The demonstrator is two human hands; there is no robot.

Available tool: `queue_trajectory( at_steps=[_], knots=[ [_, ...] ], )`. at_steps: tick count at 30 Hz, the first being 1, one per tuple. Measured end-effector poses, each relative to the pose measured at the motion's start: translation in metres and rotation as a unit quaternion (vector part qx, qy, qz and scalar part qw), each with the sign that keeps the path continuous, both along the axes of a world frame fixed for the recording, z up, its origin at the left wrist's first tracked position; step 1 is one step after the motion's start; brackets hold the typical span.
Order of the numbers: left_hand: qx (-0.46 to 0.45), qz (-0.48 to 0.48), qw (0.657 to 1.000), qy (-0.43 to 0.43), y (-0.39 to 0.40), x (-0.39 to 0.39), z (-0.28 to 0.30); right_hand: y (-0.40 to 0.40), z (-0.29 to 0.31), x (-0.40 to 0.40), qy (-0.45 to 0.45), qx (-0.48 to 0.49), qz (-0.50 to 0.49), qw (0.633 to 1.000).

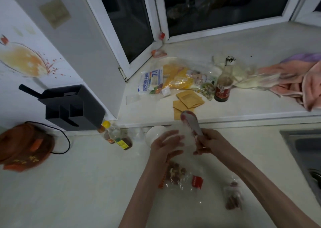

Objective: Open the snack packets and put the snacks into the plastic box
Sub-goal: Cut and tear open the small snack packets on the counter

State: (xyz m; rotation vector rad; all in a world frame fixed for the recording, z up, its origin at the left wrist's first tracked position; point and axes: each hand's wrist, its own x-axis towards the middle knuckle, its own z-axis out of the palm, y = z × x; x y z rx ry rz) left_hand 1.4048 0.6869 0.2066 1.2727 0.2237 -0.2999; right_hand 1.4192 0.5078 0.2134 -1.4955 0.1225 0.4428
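The right hand point(207, 143) grips a red-and-white snack packet point(191, 123) by its lower end, held upright above the worktop point(78, 184). The left hand point(165, 146) is spread, fingers relaxed, holding nothing. A clear packet of snacks point(177, 174) lies near the worktop's front edge. The plastic box cannot be made out.

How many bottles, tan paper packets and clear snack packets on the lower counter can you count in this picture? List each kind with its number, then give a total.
Bottles: 3, a dark one on the sill, a yellow-capped one and an orange-capped one.
Tan paper packets: 3, overlapping.
Clear snack packets on the lower counter: 2, one and another.
Total: 8
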Motion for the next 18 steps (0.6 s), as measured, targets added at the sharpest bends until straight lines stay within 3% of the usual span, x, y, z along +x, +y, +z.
queue_trajectory(
  at_steps=[5,9,13,15,18],
  knots=[
    [-0.001,-0.047,0.999,0.027,-0.014,-0.005,0.006,-0.004,0.007,-0.004,-0.039,-0.082,-0.048,0.995],
    [-0.008,-0.075,0.997,0.022,-0.008,-0.007,0.015,-0.006,0.01,-0.006,0.038,0.017,-0.113,0.993],
    [-0.017,-0.084,0.996,0.009,-0.002,-0.006,0.025,-0.003,0.015,-0.016,0.063,0.114,-0.087,0.988],
    [-0.012,-0.094,0.995,0.01,-0.001,-0.003,0.029,0.002,0.019,-0.022,0.048,0.12,-0.077,0.989],
    [0.002,-0.102,0.994,0.031,0.002,0.001,0.032,0.01,0.025,-0.03,0.008,0.055,-0.082,0.995]
  ],
)
